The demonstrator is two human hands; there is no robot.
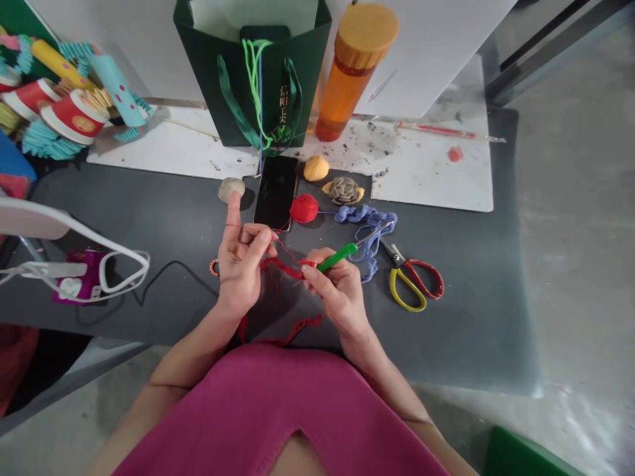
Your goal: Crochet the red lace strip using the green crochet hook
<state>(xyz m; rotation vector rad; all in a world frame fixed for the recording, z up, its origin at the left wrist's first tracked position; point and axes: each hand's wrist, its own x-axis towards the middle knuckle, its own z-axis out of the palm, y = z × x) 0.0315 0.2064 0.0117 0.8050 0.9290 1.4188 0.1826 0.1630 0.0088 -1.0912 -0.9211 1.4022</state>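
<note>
My left hand [243, 264] pinches red yarn between thumb and fingers, its index finger stretched up with a strand looped round it. In my right hand [342, 291] is a crochet hook with a green handle [337, 256], its metal end pointing up and right. The same fingers also hold a narrow red crocheted strip [282, 266], which runs between both hands. A red yarn ball [304, 208] lies just beyond them, beside a black phone [276, 192]. More red crocheted strip [297, 327] rests near the table's front edge.
Blue-violet crochet work [370, 231] and scissors [414, 281] lie to the right. A grey stone-like lump [231, 190], a yellow ball [316, 168] and a grey rosette [344, 190] sit farther back. Behind stand a green paper bag [208, 73] and an orange bottle [342, 92]. A white lamp [64, 270] is left.
</note>
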